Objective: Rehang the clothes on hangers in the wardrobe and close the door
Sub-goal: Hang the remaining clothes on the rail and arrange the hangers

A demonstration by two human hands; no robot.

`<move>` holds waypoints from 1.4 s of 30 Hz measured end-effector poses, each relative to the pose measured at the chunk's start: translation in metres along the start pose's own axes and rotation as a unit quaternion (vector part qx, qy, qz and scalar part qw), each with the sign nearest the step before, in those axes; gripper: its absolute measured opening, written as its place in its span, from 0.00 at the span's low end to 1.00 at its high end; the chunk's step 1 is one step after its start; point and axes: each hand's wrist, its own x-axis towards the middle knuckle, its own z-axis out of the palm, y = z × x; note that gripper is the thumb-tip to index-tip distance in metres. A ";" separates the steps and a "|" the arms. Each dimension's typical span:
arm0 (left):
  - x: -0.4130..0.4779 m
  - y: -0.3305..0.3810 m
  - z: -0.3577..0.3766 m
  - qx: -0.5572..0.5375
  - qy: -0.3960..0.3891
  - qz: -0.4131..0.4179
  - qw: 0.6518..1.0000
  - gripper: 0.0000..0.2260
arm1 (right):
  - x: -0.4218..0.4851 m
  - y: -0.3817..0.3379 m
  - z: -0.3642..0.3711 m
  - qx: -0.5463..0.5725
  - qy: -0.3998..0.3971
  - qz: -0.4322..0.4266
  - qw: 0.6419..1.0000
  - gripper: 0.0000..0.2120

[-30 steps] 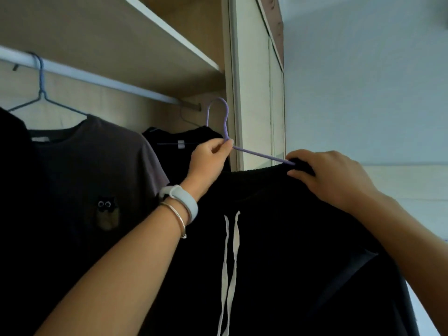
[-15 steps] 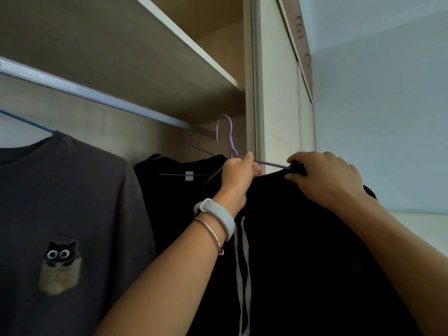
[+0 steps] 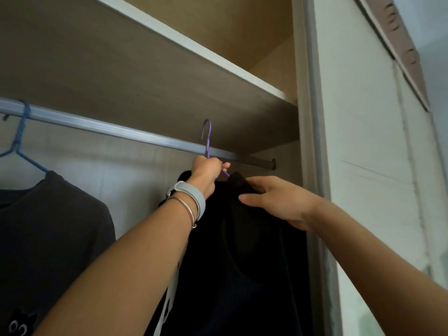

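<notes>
1 rail [image 3: 121, 131], 2 garments, 2 hangers, 2 hands.
Left stretch: grey T-shirt [image 3: 53, 226] is hanging on blue hanger [image 3: 18, 139]. Near right end: black garment [image 3: 242, 275] is riding purple hanger [image 3: 207, 141]; left hand [image 3: 206, 171] is gripping its neck, right hand [image 3: 274, 201] is pinching the fabric.

A pale grey band [image 3: 194, 194] is worn with a thin silver bangle [image 3: 187, 207] just beside it, lower down in view. At the upper right, a pale blue-grey wall [image 3: 434, 44] shows in soft light.
</notes>
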 end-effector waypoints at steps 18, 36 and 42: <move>0.090 -0.042 -0.019 -0.006 0.030 -0.005 1.000 0.16 | 0.091 0.031 0.032 0.130 0.091 0.016 0.987 0.09; -0.053 -0.132 -0.095 0.283 -0.058 0.083 0.954 0.27 | -0.003 0.189 0.178 0.182 0.058 -0.027 0.981 0.11; -0.132 -0.176 -0.109 0.253 -0.127 0.015 0.959 0.35 | -0.061 0.269 0.244 0.050 -0.043 0.066 0.996 0.13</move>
